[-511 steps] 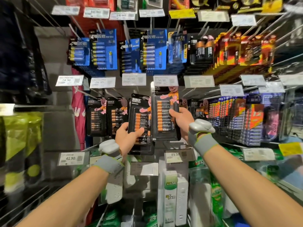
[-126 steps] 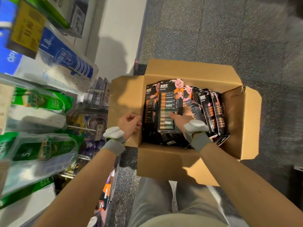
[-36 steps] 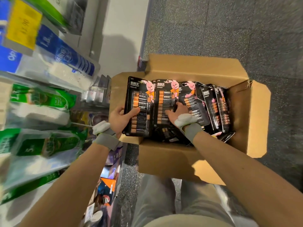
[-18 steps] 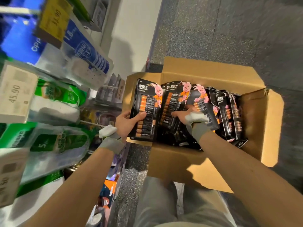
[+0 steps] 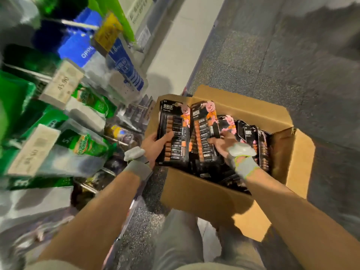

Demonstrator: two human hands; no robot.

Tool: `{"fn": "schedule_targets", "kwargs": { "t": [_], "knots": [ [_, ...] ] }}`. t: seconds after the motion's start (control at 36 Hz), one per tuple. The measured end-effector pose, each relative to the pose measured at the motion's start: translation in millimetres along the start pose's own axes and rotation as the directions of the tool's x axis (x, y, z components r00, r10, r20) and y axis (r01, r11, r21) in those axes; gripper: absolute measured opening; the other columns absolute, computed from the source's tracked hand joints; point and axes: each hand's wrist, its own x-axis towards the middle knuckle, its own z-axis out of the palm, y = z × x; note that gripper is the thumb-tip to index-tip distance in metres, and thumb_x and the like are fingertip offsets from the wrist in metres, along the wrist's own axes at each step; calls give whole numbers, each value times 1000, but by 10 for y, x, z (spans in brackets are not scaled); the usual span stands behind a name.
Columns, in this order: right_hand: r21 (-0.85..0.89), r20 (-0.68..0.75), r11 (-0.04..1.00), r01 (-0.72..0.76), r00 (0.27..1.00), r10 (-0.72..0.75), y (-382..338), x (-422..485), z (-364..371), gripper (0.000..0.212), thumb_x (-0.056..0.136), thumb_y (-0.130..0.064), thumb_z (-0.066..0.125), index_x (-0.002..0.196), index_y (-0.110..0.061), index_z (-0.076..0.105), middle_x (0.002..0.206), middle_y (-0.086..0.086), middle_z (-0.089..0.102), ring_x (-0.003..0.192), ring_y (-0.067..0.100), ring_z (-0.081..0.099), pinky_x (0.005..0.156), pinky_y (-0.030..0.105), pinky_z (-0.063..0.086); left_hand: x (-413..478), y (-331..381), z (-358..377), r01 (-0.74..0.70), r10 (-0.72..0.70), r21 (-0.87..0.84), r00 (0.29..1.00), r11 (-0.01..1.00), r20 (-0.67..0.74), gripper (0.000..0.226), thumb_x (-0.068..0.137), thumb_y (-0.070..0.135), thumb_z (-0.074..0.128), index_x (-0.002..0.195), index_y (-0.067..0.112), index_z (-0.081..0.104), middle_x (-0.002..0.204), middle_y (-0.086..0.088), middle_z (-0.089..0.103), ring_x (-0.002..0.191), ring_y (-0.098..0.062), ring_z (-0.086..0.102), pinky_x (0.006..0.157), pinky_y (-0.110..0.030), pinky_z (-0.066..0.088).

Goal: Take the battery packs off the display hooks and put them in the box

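An open cardboard box [image 5: 202, 193] stands on the floor in front of my legs, with several black battery packs [image 5: 253, 137] standing on edge inside it. My left hand [image 5: 155, 143] grips a black battery pack [image 5: 174, 131] by its lower left edge, thumb across the front, over the box's left rim. My right hand [image 5: 222, 142] is inside the box and holds a second black pack [image 5: 204, 129] that leans against the others. Both packs show orange-and-black cells and a pink rabbit.
Display shelving on the left carries green packaged goods [image 5: 83, 145], blue packages [image 5: 124, 65] and price tags [image 5: 62, 82], all blurred. Grey speckled floor [image 5: 272, 61] lies beyond and right of the box. The box's right flap [image 5: 300, 164] hangs outward. My knees are below the box.
The view has swung up and left toward the shelving. My left hand has kept its pack at the box's left rim; my right hand still holds its pack upright inside the box.
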Motion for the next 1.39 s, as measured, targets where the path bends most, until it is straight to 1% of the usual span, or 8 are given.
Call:
{"fn": "schedule_targets", "kwargs": {
  "t": [0.08,0.39,0.64,0.78,1.0,1.11,1.25,1.39],
  "knots": [
    [51,56,993,105,993,-108,7,-232,-154,36,85,-14,67,119,-7,54,111,7,63,89,22,61,89,31,46,-317,36,88,-34,29,-82,998,996,-64,21,84,28,76,100,19,68,93,-9,76,80,-24,74,74,-38,59],
    [176,185,892,417,876,-445,-342,-1193,-473,20,77,-11,68,96,-13,67,99,8,70,92,29,66,85,39,53,-1410,171,-15,-263,206,-114,907,958,-367,63,57,50,84,107,13,71,101,-11,73,95,-28,69,94,-41,53],
    [271,455,806,526,668,-589,-727,-2272,-205,13,86,0,58,82,-11,61,57,-1,66,47,8,61,50,19,51,-2672,231,-652,-436,240,-177,741,883,-627,21,77,32,80,92,17,74,91,-12,75,91,-28,71,90,-38,55],
    [265,573,729,632,505,-646,-852,-2978,239,11,80,-5,64,91,-6,68,83,10,70,75,26,67,65,27,57,-3507,209,-1116,-471,186,-159,604,868,-775,14,88,27,70,79,17,69,67,4,73,56,-2,64,63,-17,48],
    [391,767,717,577,227,-600,-848,-4244,965,33,76,-4,63,109,-3,66,105,19,70,94,35,68,84,49,55,-4747,-63,-1946,-577,191,-48,347,816,-918,55,84,44,72,118,2,66,116,-14,69,105,-26,65,81,-29,44],
    [443,777,739,507,193,-599,-822,-4599,1145,22,85,7,53,102,0,65,86,13,73,75,26,71,65,36,58,-5144,-151,-2173,-577,206,-22,327,816,-922,41,90,39,67,114,5,66,112,-11,70,100,-26,64,93,-36,46],
    [432,785,703,565,148,-601,-795,-5143,1488,33,74,-10,69,106,-6,65,94,9,72,88,27,68,86,44,54,-5626,-252,-2503,-609,236,30,262,793,-936,23,90,36,67,76,19,62,75,-1,66,66,-14,59,73,-29,43],
    [463,754,636,617,102,-649,-826,-5707,1735,39,74,-22,78,105,-5,61,89,8,71,72,16,71,68,29,59,-6007,-234,-2808,-643,237,70,178,763,-955,35,71,54,75,77,21,63,91,-8,71,88,-28,66,88,-40,50]
  ]
}}
